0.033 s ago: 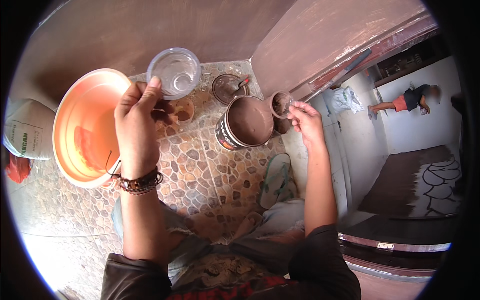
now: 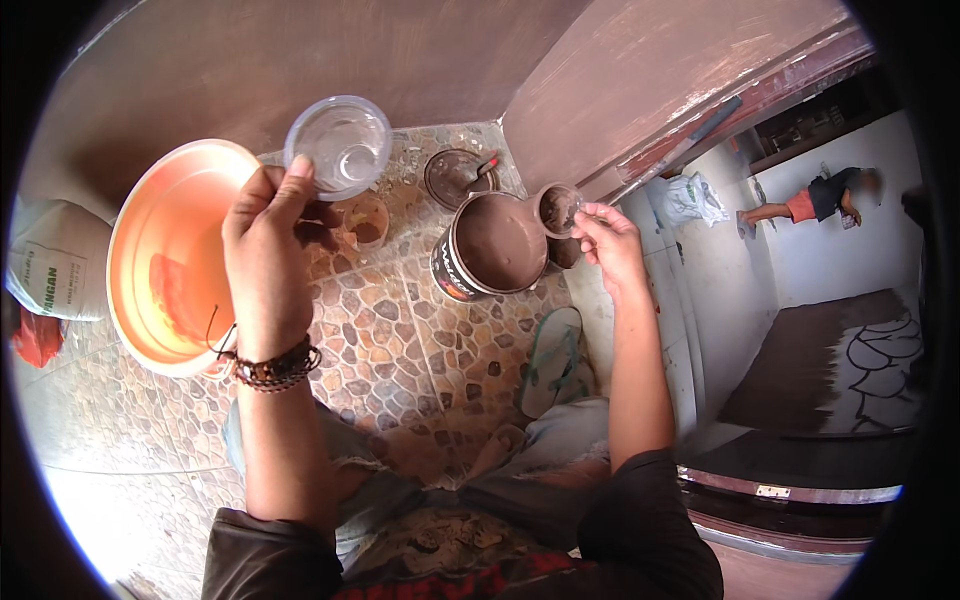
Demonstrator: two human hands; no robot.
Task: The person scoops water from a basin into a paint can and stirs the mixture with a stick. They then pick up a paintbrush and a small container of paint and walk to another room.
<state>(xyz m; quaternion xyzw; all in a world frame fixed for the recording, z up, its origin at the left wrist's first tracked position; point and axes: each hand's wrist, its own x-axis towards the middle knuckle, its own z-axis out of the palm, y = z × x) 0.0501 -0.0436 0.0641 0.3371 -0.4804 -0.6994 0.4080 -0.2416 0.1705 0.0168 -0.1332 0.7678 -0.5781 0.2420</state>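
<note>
My left hand (image 2: 268,250) pinches the rim of a clear round plastic tub (image 2: 340,150) and holds it up, between the orange basin and the paint bucket. The tub looks see-through, with nothing visible in it. In my right hand (image 2: 612,245), fingers and thumb grip a small cup (image 2: 559,208) smeared with brown paint, tilted beside the rim of the paint bucket (image 2: 462,275). Thick brown paint (image 2: 497,243) shows inside that bucket. On the tiles under my left hand stands another clear container (image 2: 366,222), partly hidden.
At left stands a large orange basin (image 2: 190,170), with a white sack (image 2: 55,260) beyond it. A paint-stained round lid (image 2: 450,178) lies behind the bucket, a red-tipped tool on it. Flip-flops (image 2: 553,355) lie near my foot. Another person (image 2: 825,200) is off to the right.
My left hand and the clear tub have shifted slightly left. The right hand and its small cup have moved a little left, with the bucket in place.
</note>
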